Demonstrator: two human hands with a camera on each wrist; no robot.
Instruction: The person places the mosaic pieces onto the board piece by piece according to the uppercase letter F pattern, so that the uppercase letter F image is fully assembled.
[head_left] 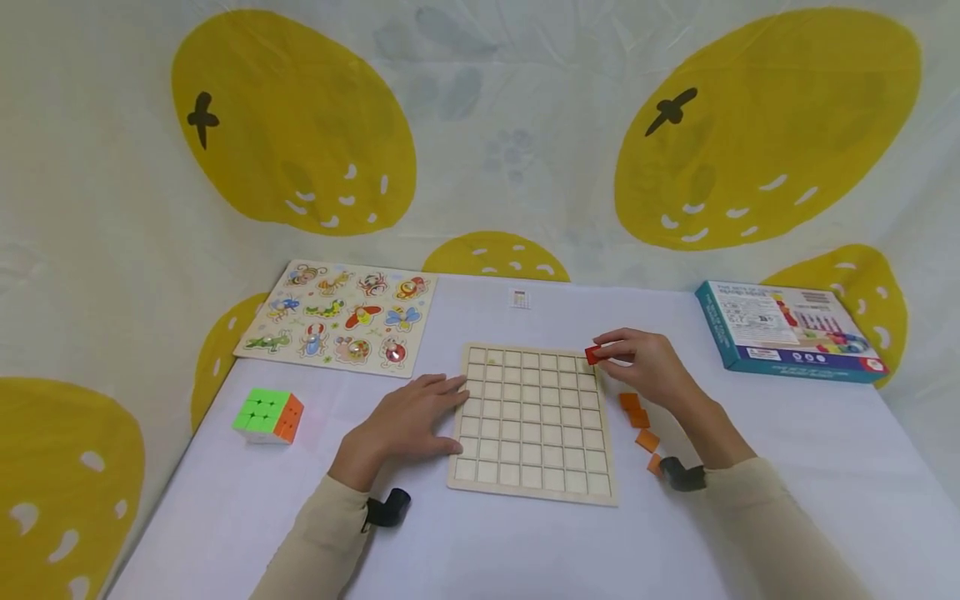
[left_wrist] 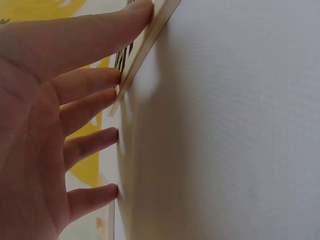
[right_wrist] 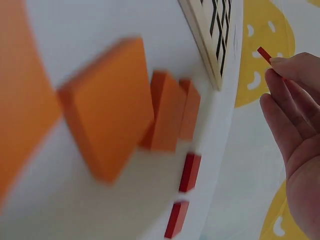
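A wooden grid board [head_left: 531,413] with square recesses lies flat on the white table. My left hand [head_left: 408,419] rests at its left side with fingers spread, thumb and fingertips touching the edge, as the left wrist view also shows. Between thumb and fingertips my right hand [head_left: 651,367] pinches a small red square tile [head_left: 592,356], held just above the board's far right corner. Several orange tiles [head_left: 647,440] lie right of the board, under the right forearm. Two more red tiles [right_wrist: 190,172] show in the right wrist view; the hand hides them from the head view.
An insect peg puzzle [head_left: 341,321] lies at the back left, with a puzzle cube [head_left: 262,414] in front of it. A boxed toy set [head_left: 787,329] is at the back right. Behind the board lies a small white card [head_left: 520,298]. A patterned cloth hangs behind the table.
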